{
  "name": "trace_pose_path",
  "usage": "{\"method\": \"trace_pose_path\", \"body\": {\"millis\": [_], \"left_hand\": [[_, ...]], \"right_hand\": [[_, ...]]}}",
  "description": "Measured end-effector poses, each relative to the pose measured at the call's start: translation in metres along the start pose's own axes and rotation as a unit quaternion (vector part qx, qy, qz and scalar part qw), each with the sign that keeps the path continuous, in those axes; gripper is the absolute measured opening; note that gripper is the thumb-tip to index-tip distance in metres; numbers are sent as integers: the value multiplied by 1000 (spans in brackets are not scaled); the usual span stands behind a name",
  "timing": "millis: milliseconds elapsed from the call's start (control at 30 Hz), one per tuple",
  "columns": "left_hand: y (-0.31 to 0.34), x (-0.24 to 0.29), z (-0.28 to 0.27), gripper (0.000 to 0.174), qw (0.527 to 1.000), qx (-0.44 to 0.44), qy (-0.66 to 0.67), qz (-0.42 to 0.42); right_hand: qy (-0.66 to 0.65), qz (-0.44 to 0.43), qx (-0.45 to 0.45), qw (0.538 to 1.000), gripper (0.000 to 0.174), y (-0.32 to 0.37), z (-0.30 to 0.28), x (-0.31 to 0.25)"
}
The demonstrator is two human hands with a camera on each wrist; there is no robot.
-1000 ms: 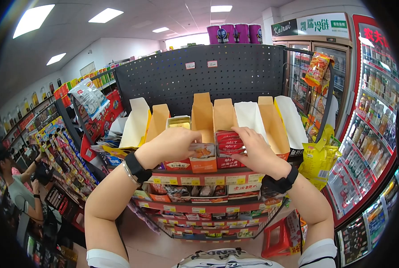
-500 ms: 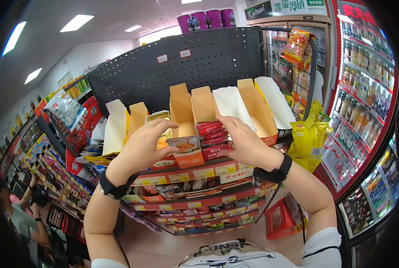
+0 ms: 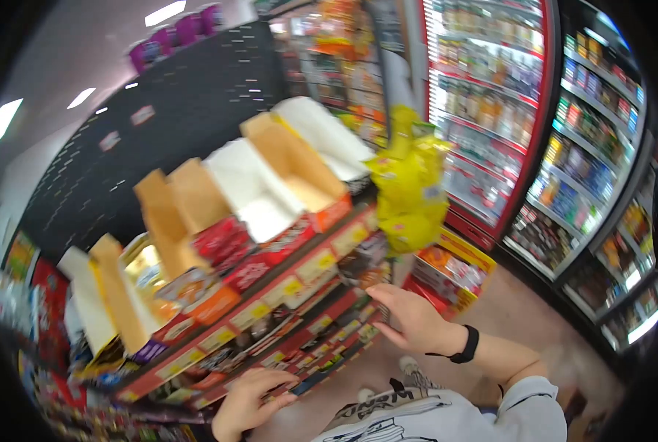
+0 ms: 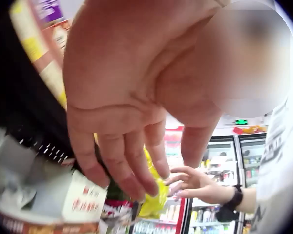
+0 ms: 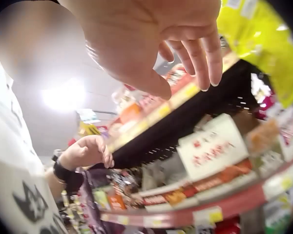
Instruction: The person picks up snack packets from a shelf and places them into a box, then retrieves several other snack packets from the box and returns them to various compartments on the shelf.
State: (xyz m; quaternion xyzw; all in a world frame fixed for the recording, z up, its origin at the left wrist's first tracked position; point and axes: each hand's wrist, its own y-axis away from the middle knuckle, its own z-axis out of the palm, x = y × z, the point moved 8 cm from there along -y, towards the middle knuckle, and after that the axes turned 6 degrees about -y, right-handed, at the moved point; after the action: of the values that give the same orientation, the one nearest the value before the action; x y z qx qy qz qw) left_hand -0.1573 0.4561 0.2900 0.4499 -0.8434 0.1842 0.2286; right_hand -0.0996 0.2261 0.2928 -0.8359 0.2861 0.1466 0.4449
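My left hand [image 3: 251, 401] hangs low in front of the shelf, fingers loosely bent and holding nothing. In the left wrist view, the fingers of that hand [image 4: 122, 92] point downward. To the right of the shelf's front edge is my right hand [image 3: 413, 320], also empty, its fingers relaxed. The right wrist view has this hand [image 5: 156, 44] over the lower shelf. Above both hands, the top shelf carries a row of open cardboard boxes. Among them are red packets [image 3: 222, 244], an orange box [image 3: 218, 302] with packets in it, and a white-lined box [image 3: 259, 195].
Yellow bags [image 3: 410, 195] hang at the shelf's right end. Below them, a yellow-edged carton [image 3: 454, 269] of packets stands near the floor. Drink fridges [image 3: 483, 110] line the right side. A lower shelf holds a white-flapped box [image 5: 212, 146].
Both hands have left the orange box and the red packets and dropped below the top shelf, away from it. The head view has swung right and tilted, so the fridges show more.
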Motion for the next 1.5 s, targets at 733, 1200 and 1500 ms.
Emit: {"method": "trace_pose_path", "body": {"millis": [733,1200,1500], "left_hand": [[-125,-47,313,49,958,-237,-32,-155],[-209,41,402,47,934,-313,-1,-171],[-274,-5,415,44,944,-288,15,-162]], "right_hand": [[93,515,160,837,58,371,-164,117],[67,592,146,790,55,475,-253,214],[36,606,92,789,55,433,-246,300]]}}
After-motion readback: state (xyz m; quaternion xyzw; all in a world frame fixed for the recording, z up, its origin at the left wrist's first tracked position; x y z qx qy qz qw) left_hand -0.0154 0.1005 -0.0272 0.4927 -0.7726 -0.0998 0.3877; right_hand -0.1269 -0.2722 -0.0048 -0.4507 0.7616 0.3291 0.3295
